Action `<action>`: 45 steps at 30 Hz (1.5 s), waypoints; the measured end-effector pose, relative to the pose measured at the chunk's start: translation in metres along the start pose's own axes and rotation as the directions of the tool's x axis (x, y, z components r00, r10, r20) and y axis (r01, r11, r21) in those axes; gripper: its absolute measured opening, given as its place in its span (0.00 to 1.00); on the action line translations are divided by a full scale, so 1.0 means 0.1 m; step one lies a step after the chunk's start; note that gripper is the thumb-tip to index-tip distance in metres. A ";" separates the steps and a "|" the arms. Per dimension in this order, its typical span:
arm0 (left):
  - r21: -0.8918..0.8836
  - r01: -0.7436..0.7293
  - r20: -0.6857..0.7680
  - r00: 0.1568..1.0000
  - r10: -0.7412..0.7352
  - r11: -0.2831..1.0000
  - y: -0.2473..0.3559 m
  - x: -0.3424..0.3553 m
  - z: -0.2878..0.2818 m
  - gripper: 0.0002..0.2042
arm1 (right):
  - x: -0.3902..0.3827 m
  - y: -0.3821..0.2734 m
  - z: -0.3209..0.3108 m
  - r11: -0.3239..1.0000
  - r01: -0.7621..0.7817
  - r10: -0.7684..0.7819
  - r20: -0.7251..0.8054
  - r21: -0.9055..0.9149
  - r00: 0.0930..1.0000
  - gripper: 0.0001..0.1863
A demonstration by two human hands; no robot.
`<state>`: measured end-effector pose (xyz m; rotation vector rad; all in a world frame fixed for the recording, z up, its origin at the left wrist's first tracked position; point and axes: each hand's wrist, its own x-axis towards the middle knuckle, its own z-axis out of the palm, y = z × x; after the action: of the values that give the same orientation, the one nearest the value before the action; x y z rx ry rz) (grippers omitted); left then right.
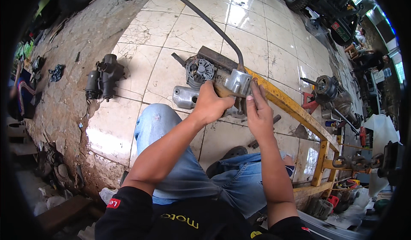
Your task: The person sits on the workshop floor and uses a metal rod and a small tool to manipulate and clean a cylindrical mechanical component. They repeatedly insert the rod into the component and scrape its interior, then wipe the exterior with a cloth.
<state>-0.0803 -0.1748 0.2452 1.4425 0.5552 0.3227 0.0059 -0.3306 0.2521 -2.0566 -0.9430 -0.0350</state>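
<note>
A silver cast-metal housing (238, 82) with a long, bent dark lever (209, 22) rising from it stands in front of me, beside the yellow steel frame. My right hand (260, 114) grips its right side, fingers stretched upward along the metal and thumb near its lower edge. My left hand (210, 105) is closed round a flat tan-brown piece (223, 92), whose end reaches across the housing's lower front; its exact kind is unclear. Close to the left hand are a round finned alternator-like part (200, 71) and a smooth silver metal cover (183, 97) with holes.
The yellow frame (295, 109) runs diagonally to the right, with a chain (357, 162) at its end. A dark cylindrical motor part (105, 77) lies left on the cracked tiles (145, 47). A drum-shaped mechanical part (327, 88) sits right. A vehicle (321, 4) stands at the far right.
</note>
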 end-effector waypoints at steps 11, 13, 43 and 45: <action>0.326 -0.020 -0.164 0.983 0.077 0.945 -0.18 -0.08 0.11 0.31 | 0.12 -0.38 0.22 0.955 -0.258 0.271 0.074 -0.147 0.960 0.40; 0.390 -0.019 -0.193 0.976 0.102 0.921 -0.13 -0.12 0.09 0.31 | 0.19 -0.41 0.22 0.965 -0.220 0.232 0.074 -0.143 0.970 0.42; 0.194 -0.086 0.019 0.996 0.084 0.977 0.00 0.23 -0.12 0.26 | 0.34 -0.08 -0.01 0.974 -0.182 0.159 0.168 0.133 0.973 0.35; 0.284 -0.059 0.020 0.998 0.055 0.957 -0.09 0.17 -0.15 0.29 | 0.31 -0.04 0.11 0.941 -0.259 0.208 0.235 0.216 0.950 0.35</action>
<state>-0.0752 -0.1538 0.2326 1.7401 0.5677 0.2878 0.0225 -0.3023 0.2586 -1.9519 -0.7757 0.4142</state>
